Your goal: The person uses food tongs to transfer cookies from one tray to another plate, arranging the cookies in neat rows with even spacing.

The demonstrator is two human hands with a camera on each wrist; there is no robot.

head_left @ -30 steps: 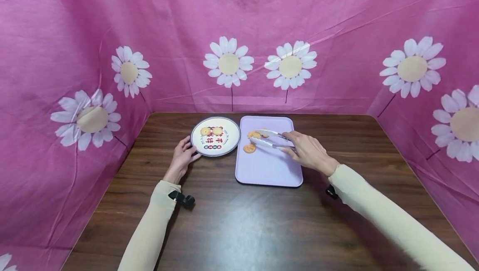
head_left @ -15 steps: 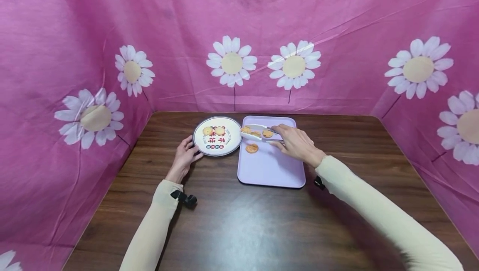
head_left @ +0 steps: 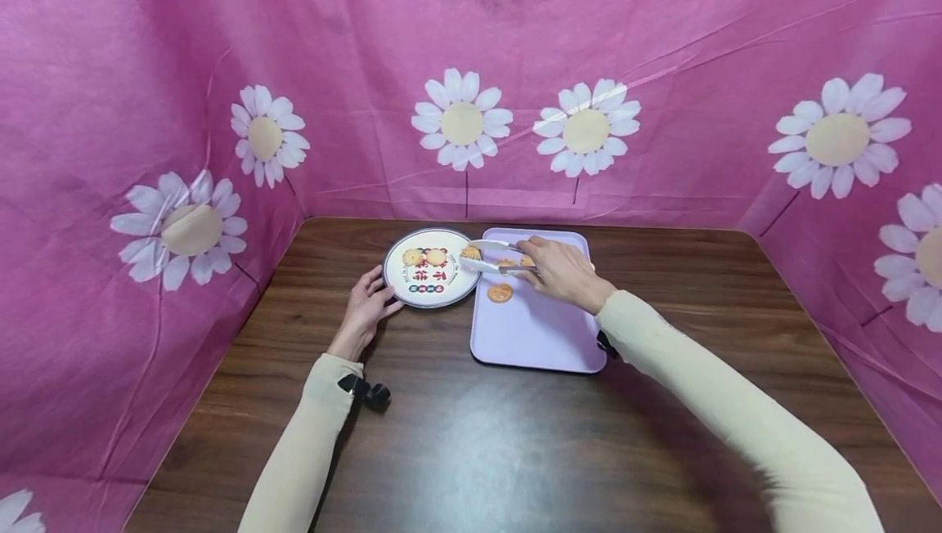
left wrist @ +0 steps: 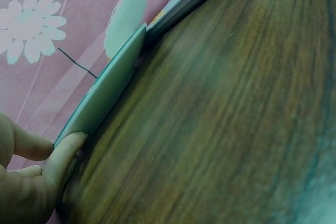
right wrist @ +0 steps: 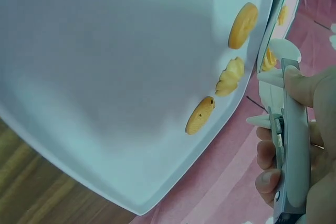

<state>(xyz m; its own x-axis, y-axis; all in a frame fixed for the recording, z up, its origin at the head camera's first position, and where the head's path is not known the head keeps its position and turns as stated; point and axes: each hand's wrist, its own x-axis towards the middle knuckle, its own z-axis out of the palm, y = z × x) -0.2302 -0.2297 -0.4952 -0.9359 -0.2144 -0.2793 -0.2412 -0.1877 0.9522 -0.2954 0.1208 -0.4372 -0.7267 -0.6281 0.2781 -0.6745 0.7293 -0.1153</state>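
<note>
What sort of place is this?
Probably a small screened-off booth indoors, perhaps set up for recording: pink daisy-print cloth screens the back and both sides of a wood-grain table, and a wrist-worn black device hints at filming.

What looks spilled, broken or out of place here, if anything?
Nothing stands out: three cookies lie on the purple tray, the tongs hold another cookie at the edge of the plate, and no spill or breakage shows.
</note>
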